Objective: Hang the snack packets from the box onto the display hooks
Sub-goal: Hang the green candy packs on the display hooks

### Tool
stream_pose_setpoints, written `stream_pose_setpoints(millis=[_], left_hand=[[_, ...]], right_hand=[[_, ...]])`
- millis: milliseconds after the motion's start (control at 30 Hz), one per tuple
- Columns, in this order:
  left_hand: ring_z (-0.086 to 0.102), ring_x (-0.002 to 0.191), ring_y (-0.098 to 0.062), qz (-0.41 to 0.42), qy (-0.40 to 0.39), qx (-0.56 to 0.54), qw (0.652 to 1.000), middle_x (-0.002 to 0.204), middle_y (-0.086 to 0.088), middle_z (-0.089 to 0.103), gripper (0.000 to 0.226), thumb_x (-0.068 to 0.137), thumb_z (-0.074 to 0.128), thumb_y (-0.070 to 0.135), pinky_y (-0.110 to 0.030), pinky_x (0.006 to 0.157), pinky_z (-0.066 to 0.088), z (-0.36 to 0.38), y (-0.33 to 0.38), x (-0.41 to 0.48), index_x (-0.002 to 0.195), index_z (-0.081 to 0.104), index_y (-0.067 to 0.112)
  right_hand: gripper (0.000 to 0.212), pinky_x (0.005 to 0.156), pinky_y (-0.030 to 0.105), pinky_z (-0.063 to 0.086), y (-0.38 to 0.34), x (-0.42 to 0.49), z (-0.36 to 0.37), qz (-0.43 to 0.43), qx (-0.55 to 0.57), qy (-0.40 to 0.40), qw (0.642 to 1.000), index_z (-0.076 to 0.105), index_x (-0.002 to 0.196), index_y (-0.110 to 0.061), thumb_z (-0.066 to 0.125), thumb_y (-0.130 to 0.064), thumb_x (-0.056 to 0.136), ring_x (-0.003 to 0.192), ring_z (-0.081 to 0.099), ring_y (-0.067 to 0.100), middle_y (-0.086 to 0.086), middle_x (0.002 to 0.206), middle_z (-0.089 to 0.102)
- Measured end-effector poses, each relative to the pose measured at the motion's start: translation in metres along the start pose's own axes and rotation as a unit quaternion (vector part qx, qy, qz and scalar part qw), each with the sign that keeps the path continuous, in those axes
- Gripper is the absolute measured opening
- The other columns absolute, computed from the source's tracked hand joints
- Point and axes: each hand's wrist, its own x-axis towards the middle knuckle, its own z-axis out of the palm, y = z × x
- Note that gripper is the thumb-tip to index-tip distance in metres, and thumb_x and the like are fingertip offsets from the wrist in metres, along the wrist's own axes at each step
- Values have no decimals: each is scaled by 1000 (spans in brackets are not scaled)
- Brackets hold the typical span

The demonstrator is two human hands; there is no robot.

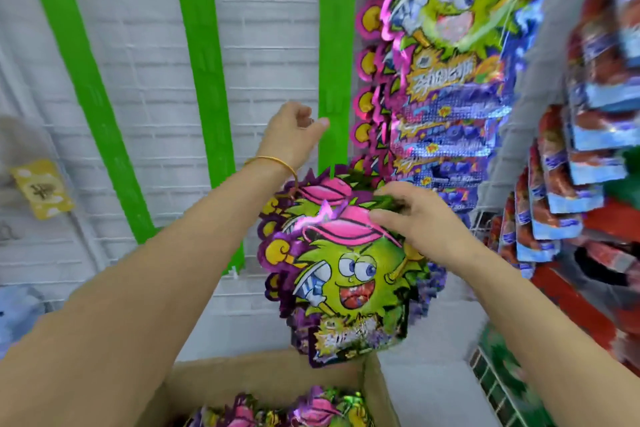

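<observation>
Hanging below the right hand (412, 215), a fanned bunch of glossy, jagged-edged packets (346, 274), at least three, is pinched at its top. The left hand (292, 135) is raised apart just above, fingers curled; I cannot tell whether it grips anything. Below both wrists, one cardboard box (270, 378) holds more. Three green strips (337, 45) cross the white grid behind.

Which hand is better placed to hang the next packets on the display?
Right, probably. The right hand grips the top edge of the snack packets, close below the green strip. The left hand is raised beside that strip and carries no packet.
</observation>
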Motion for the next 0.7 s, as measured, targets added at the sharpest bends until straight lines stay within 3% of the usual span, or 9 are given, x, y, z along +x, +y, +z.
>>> stream_pose_setpoints(millis=[67,167,233,300,400,467,567,600,700], left_hand=[[57,79,-21,-14,-16,-19,1000,92,-13,60,32,88,58,21,-30,70,48,4,9,12,112,55,-2],[46,61,-15,-36,-67,-9,997,72,-11,49,22,90,55,27,-25,55,39,2,15,19,76,54,10],[38,59,-16,-38,-92,10,995,63,-6,40,34,89,56,31,-27,53,31,-1,15,20,61,43,17],[33,58,-15,-38,-103,25,994,59,-2,34,39,88,57,33,-27,52,25,-4,19,20,57,39,19],[33,53,-13,-39,-108,67,991,57,-2,40,40,88,57,33,-26,49,26,-7,28,22,55,40,17],[37,58,-16,-51,-117,87,988,68,-12,51,36,89,54,36,-27,52,27,-8,33,23,61,49,13],[43,63,-18,-86,-106,22,990,103,-31,60,43,88,56,34,-26,52,30,-6,37,21,98,61,-7],[43,55,-18,-98,-98,6,990,94,-28,62,43,87,56,34,-25,51,29,-5,38,21,99,62,-7],[43,38,-11,-130,-97,-25,986,44,2,53,31,85,58,35,-25,49,28,-5,39,21,61,59,16]], right_hand=[[28,65,7,37,-3,18,-5,-9,-28,31,999,60,113,-8,63,-17,87,71,52,-5,-12,83,55],[33,84,34,46,-8,44,-4,-13,-83,86,993,58,117,-15,62,-27,87,94,56,20,1,101,62],[33,85,42,47,-18,57,-2,-19,-119,117,986,57,118,-18,59,-33,89,100,57,25,3,108,64],[30,77,38,47,-26,68,1,-33,-156,146,976,56,114,-19,56,-36,90,98,57,27,4,105,65],[23,66,33,37,-35,77,3,-41,-226,189,955,53,104,-19,51,-39,92,95,58,27,2,99,64],[18,63,32,35,-37,79,3,-51,-241,210,946,50,97,-19,50,-36,93,91,59,28,0,94,63],[17,62,36,44,-39,82,2,-74,-259,245,931,49,93,-16,49,-33,93,84,60,32,3,90,63],[17,62,36,45,-40,83,2,-82,-265,255,926,49,93,-15,49,-33,94,82,60,32,4,89,63],[18,60,33,39,-42,87,2,-90,-281,265,918,50,99,-14,48,-31,94,83,60,33,5,94,63]])
